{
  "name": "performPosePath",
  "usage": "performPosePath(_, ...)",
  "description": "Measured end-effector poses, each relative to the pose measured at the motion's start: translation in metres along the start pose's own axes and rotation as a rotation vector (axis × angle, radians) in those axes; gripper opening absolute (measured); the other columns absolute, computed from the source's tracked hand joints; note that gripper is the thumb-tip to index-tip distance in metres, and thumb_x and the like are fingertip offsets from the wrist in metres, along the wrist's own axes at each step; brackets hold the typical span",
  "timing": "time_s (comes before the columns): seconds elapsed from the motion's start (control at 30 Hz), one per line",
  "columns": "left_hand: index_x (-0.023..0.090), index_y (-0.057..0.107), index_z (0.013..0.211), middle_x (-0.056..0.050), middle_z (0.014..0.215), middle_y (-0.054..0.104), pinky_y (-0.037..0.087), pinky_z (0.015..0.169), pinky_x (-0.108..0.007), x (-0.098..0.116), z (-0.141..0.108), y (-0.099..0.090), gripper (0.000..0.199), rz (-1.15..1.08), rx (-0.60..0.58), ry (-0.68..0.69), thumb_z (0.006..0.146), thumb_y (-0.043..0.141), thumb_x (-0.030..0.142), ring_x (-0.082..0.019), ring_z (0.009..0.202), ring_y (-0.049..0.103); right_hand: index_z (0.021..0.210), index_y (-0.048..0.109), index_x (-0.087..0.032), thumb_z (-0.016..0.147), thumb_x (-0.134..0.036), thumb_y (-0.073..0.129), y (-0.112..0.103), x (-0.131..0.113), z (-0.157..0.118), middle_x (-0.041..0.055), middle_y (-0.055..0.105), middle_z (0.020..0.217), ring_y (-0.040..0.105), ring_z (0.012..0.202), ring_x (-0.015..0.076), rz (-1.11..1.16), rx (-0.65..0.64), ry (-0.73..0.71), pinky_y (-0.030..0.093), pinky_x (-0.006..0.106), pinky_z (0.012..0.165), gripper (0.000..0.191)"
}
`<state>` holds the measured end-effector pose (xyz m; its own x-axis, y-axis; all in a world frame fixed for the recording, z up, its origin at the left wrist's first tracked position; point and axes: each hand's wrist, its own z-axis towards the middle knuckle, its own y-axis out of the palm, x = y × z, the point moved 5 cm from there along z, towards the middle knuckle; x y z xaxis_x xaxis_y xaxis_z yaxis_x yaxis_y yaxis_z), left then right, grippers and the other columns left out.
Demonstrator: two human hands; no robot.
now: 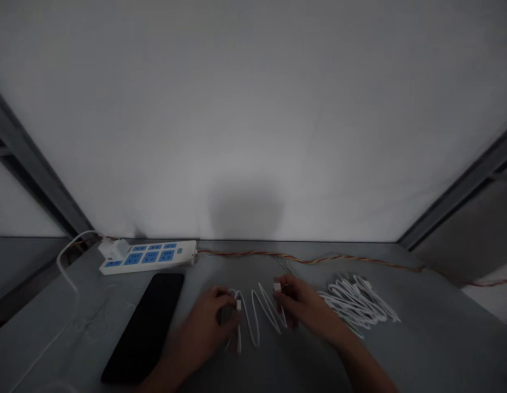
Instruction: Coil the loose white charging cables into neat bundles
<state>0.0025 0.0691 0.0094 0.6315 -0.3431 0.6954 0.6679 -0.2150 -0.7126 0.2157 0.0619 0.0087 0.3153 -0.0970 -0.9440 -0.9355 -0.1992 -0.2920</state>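
Smooth white plastic sheathing is shown on the cable (253,319) and the bundle (357,303). A glossy black glass face is seen on the phone (142,327). Moulded white plastic with blue socket panels forms the power strip (147,257). Plastic insulation is shown on the twisted wire (318,258). A smooth, matt grey finish, faintly scuffed, is seen on the table (433,322); its material cannot be determined.

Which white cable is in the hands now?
The zigzag cable, its ends in the left hand and right hand; the other cables lie heaped to the right.
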Motion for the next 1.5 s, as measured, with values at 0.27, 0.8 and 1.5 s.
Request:
performPosePath(0.27, 0.022, 0.071, 0.093, -0.006, 0.094, 0.072, 0.045, 0.085, -0.038, 0.008, -0.005, 0.013, 0.017, 0.173, -0.154, -0.035, 0.084, 0.059, 0.030, -0.026, 0.092, 0.064, 0.089, 0.054, -0.021, 0.086, -0.033, 0.051, 0.005, -0.002, 0.000, -0.0056, 0.060, 0.061, 0.053, 0.042, 0.0102, -0.064, -0.016, -0.003, 0.039, 0.022, 0.042, 0.012)
performPosePath(0.8, 0.019, 0.066, 0.088, -0.007, 0.093, 0.069, 0.043, 0.074, -0.031, -0.001, -0.004, 0.002, 0.019, 0.375, -0.098, -0.126, 0.088, 0.047, 0.022, -0.023, 0.085, 0.065, 0.098, 0.050, -0.021, 0.085, -0.041, 0.052, -0.005, 0.001, -0.001, -0.0068, 0.058, 0.064, 0.053, 0.041, 0.0100, 0.001, -0.003, 0.002, 0.044, 0.022, 0.039, 0.024)
performPosePath(1.5, 0.023, 0.050, 0.103, 0.001, 0.077, 0.065, 0.049, 0.059, -0.027, -0.014, -0.001, -0.028, 0.020, -0.232, 0.374, -0.150, 0.094, 0.043, 0.039, -0.016, 0.062, 0.065, 0.075, 0.060, -0.021, 0.086, -0.039, 0.053, -0.022, -0.025, -0.006, -0.0045, 0.044, 0.059, 0.044, 0.056, 0.0138, -0.258, 0.158, -0.113, 0.031, 0.025, 0.052, 0.023)
